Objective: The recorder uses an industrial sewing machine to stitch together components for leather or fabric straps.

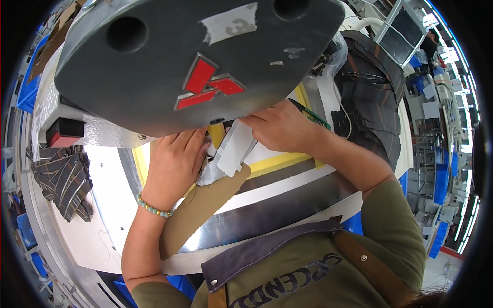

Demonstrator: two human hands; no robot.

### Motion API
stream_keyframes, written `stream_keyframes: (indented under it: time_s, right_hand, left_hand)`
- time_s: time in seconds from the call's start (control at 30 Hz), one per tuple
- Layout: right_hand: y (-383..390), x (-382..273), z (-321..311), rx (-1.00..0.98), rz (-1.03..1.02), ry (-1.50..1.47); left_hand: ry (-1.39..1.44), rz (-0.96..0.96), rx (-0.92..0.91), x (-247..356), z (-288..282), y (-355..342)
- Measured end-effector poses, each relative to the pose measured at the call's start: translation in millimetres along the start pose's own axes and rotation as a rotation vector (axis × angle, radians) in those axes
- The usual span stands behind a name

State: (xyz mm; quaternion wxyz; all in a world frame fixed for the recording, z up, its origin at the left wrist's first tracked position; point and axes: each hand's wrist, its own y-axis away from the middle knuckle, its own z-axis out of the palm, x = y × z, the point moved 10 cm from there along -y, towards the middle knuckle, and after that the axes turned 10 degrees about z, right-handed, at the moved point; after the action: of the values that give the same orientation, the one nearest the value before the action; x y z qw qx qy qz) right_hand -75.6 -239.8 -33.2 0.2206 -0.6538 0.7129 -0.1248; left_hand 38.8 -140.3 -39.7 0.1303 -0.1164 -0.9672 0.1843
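My right hand point(284, 127) is closed, its thumb and fingers pinching the upper end of a white, notched plastic piece point(235, 149). To its left, my left hand point(175, 160) bends its fingers downward beside some pale, crumpled material point(209, 175). What lies in that hand's fingers cannot be made out, since the sewing machine head partly covers the tips. A strip of brown cardboard point(203, 213) slants beneath the hands toward my body. Directly above both hands looms the dark grey sewing machine head point(138, 77), which hides the needle area.
Yellow strips point(280, 163) edge the work area on the white table point(105, 226). Folded dark striped cloth point(64, 179) lies at the left, and a bigger dark pile point(370, 97) at the right. A green-handled tool point(317, 119) rests by my right wrist.
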Motion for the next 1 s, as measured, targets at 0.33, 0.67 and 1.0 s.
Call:
stream_keyframes:
  time_s: [0.33,0.67,1.0]
  right_hand:
    - [2.7,-0.2,1.7,0.002,0.003,-0.018]
    - [2.5,-3.0,0.8,-0.016,0.003,-0.022]
    - [0.3,-2.0,0.2,-0.009,-0.001,-0.022]
  left_hand:
    - [-0.016,0.020,0.021,1.6,-2.1,-1.2]
    - [-0.026,0.029,0.024,4.0,-2.3,0.9]
    - [-0.010,0.008,0.017,0.8,-2.1,0.3]
